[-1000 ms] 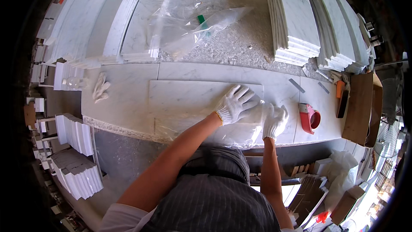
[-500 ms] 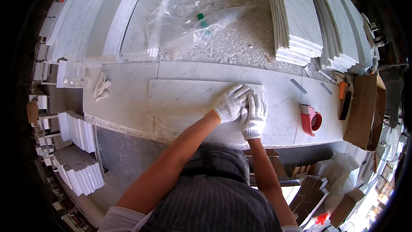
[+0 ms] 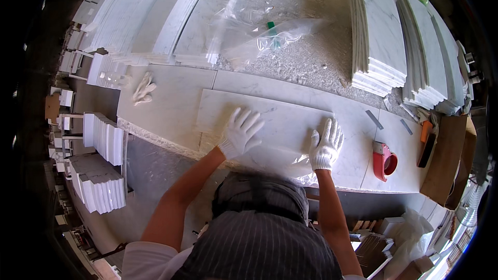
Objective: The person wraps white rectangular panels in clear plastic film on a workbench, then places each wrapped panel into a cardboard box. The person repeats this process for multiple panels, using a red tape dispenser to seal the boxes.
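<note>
A long white marble tile (image 3: 280, 115) with faint grey veins lies flat in front of me on the pale stone worktop (image 3: 166, 85). My left hand (image 3: 242, 130), in a white knitted glove, is over the tile's near left part with its fingers spread. Gloved in the same way, my right hand (image 3: 327, 145) lies at the tile's right end, fingers stretched out and holding nothing. Clear plastic film (image 3: 300, 164) glints along the tile's near edge between the hands; how far it reaches under the tile cannot be made out.
A red tape dispenser (image 3: 384, 162) stands to the right, near two small metal strips (image 3: 374, 120) and a cardboard box (image 3: 447, 161). Stacked tiles rise far left (image 3: 179, 13) and far right (image 3: 381, 36). Crumpled clear plastic (image 3: 259, 41) and a spare glove (image 3: 144, 89) lie beyond.
My left hand has moved left, away from the right hand, and its fingers have spread. My right hand stays by the tile's right end. The whole view has shifted and tilted somewhat.
</note>
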